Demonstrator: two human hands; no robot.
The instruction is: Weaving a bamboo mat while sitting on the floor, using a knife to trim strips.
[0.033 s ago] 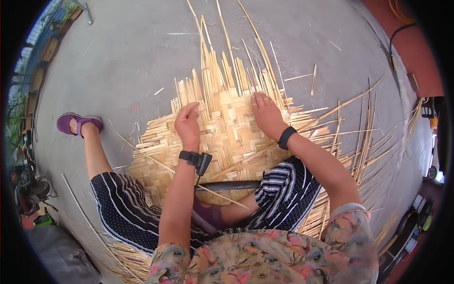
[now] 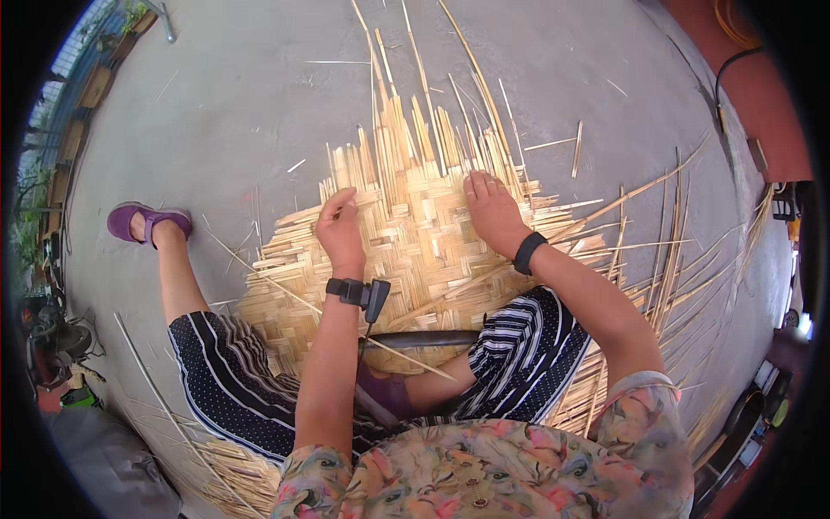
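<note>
A pale woven mat (image 2: 424, 238) of bamboo strips lies on the floor in front of me, its loose strip ends fanning out. Over its left part is my left hand (image 2: 340, 233), its fingers curled in toward the thumb; what they hold, if anything, is hidden. My right hand (image 2: 494, 212) rests on the upper right of the weave with its fingers flat and close together, where upright strips (image 2: 441, 138) come out of the far edge. A dark rod-like bar (image 2: 419, 339) lies across the near part of the mat, by my folded leg.
Loose bamboo strips (image 2: 666, 251) spread over the floor at the right, and a bundle (image 2: 229, 476) lies at the lower left. My outstretched leg ends in a purple shoe (image 2: 151, 223). A red surface (image 2: 743, 95) borders the far right, and potted plants stand at the far left.
The whole view has shifted slightly. My left hand has moved a little left relative to the mat, its fingers more bent. The right hand stays in place on the weave.
</note>
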